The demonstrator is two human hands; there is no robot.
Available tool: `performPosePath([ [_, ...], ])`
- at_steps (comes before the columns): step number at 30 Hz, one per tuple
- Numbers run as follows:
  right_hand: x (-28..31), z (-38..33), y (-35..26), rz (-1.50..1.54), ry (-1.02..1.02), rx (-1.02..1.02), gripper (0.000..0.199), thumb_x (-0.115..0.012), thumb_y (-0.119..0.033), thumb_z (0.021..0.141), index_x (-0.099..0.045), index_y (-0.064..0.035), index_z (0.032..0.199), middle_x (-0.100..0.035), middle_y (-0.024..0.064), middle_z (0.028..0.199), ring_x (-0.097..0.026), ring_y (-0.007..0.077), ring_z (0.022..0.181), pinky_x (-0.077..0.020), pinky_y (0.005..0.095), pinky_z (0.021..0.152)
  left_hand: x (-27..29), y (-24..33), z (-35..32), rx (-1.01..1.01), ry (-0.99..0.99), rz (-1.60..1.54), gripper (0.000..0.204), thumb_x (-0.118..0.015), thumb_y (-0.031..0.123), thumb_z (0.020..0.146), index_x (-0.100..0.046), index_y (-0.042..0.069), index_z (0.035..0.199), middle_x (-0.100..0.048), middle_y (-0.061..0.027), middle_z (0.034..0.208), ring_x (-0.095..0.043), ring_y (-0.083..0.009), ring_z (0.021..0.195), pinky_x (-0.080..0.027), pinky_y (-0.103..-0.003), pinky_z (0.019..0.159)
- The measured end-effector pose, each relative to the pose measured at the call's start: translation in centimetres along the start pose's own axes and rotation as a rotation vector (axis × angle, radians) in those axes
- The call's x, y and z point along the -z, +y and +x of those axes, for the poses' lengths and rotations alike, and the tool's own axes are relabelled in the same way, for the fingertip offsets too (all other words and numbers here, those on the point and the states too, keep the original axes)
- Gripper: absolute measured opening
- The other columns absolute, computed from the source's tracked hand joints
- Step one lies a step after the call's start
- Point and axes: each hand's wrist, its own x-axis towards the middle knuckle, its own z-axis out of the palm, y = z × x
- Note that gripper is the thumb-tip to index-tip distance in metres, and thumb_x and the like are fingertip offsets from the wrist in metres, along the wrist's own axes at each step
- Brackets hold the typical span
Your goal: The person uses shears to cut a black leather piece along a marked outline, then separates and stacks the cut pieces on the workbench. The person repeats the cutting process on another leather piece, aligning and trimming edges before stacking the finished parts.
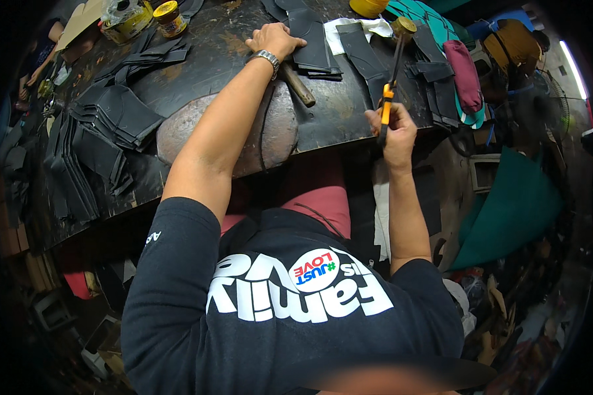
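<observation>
My left hand [275, 39], with a metal watch on the wrist, rests palm down on a black leather piece [313, 43] at the far side of the dark workbench [207, 62]. My right hand [394, 131] grips the orange-and-black handle of a hammer [394, 72], whose brass-coloured head [404, 26] points up and away over the bench. A wooden-handled tool [298, 85] lies on the bench just right of my left wrist. A rounded stone block [270, 128] sits at the near edge between my arms.
Stacks of black leather pieces [112, 112] cover the left of the bench, more lie at the right [435, 72]. Two glue tins [148, 18] stand at the far left. A dark red pouch [464, 72] and a teal cloth [514, 210] are at the right.
</observation>
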Motion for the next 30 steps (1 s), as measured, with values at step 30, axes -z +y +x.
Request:
performPosePath([
  [30,-1.1,-13.6,-4.2,-0.267,-0.727,-0.526,0.056,-0.077,-0.040,0.076,-0.054,-0.0040,0.113,-0.058,0.0071,0.092,-0.059,0.0166,0.086,-0.0467,0.0306,0.084,7.2,-6.9,-26.3,-0.006,-0.146,-1.577,0.007,-0.067,0.005,0.091,-0.069,0.000,0.096,-0.071,-0.0058,0.093,-0.068,-0.0104,0.082,-0.055,-0.022,0.069],
])
